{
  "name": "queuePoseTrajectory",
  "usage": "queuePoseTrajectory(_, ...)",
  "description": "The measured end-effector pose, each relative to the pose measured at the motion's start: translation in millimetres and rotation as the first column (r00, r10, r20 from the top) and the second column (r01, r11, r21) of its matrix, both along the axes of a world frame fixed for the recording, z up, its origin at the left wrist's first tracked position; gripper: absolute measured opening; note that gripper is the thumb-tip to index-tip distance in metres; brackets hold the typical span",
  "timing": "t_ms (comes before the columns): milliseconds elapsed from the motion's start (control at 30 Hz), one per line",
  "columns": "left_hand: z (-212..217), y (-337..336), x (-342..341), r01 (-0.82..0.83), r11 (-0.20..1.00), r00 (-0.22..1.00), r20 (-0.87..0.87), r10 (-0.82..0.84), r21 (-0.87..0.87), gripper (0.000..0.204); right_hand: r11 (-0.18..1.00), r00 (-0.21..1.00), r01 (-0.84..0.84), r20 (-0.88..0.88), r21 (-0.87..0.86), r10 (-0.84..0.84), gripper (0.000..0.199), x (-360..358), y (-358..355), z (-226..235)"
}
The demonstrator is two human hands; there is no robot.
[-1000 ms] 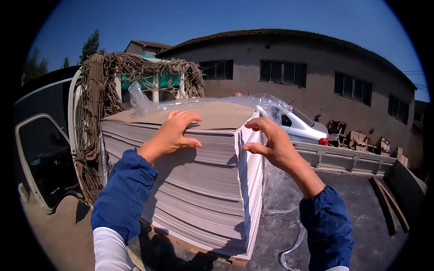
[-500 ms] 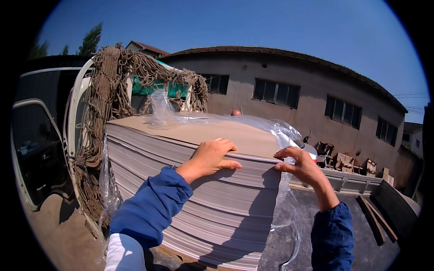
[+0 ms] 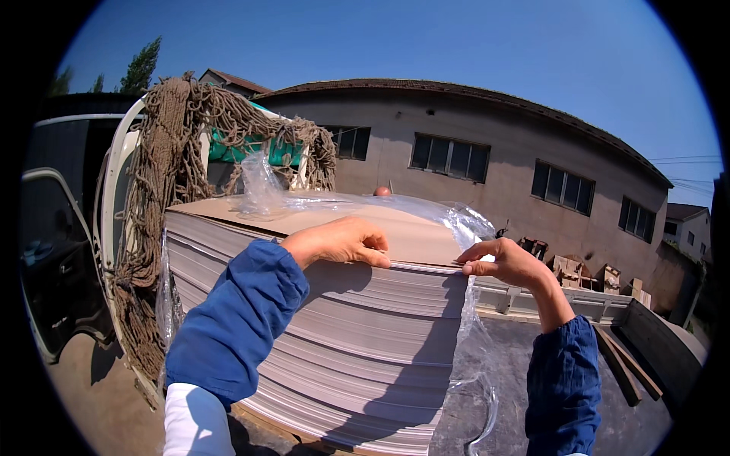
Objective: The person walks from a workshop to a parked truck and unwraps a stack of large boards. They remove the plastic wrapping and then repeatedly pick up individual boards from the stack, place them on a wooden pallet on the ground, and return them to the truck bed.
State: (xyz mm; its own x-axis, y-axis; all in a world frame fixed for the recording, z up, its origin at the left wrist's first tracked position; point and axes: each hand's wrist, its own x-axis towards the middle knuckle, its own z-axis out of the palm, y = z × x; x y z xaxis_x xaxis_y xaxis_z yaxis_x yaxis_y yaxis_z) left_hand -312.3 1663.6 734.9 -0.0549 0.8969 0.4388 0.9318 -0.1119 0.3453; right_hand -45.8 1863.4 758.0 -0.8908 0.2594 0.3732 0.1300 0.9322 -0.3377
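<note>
A tall stack of grey sheets (image 3: 365,327) stands in front of me, with a brown cardboard sheet (image 3: 319,218) on top. At its near right corner, my right hand (image 3: 509,262) pinches the edge of that top sheet between thumb and fingers. My left hand (image 3: 338,242) is bent over the near edge, left of the right hand. Its thumb and fingers are drawn close together; whether sheet lies between them is hidden. Clear plastic film (image 3: 468,224) lies across the far side of the top and hangs down the stack's right side.
Stack and wooden pallet (image 3: 266,425) rest on a truck bed (image 3: 525,365). Thick rope netting (image 3: 156,167) drapes a white frame at left, beside an open cab door (image 3: 65,251). Wooden planks (image 3: 627,365) lie at right. A grey building (image 3: 502,144) stands behind; a person's head (image 3: 382,191) shows past the stack.
My left hand's thumb has come up from the stack's side and closed toward its fingers. My right hand stays at the corner, fingers closer together. The whole view has shifted slightly.
</note>
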Motion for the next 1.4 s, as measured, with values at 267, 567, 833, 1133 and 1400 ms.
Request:
queuePoseTrajectory(267,6,-25,-46,-0.118,0.993,0.993,0.029,0.118,-0.025,0.048,0.996,0.998,0.026,-0.052,0.083,-0.022,0.037,-7,7,-1)
queuePoseTrajectory(567,0,-28,-66,-0.166,0.955,0.960,-0.180,0.213,0.248,0.037,0.890,0.846,0.225,-0.533,0.396,0.023,0.018,-47,26,0)
queuePoseTrajectory(833,-6,-23,-85,-0.137,0.859,0.901,-0.298,0.314,0.493,0.020,0.969,0.795,0.155,-0.607,0.191,-0.007,0.025,-55,18,6)
queuePoseTrajectory(1133,-4,-28,-75,-0.143,0.875,0.902,-0.301,0.308,0.463,0.020,0.977,0.797,0.141,-0.604,0.161,-0.016,0.027,-51,16,5)
queuePoseTrajectory(1400,-5,-41,-70,-0.142,0.977,0.961,-0.212,0.175,0.160,0.063,0.978,0.848,0.129,-0.529,0.164,-0.024,0.026,-46,18,-4)
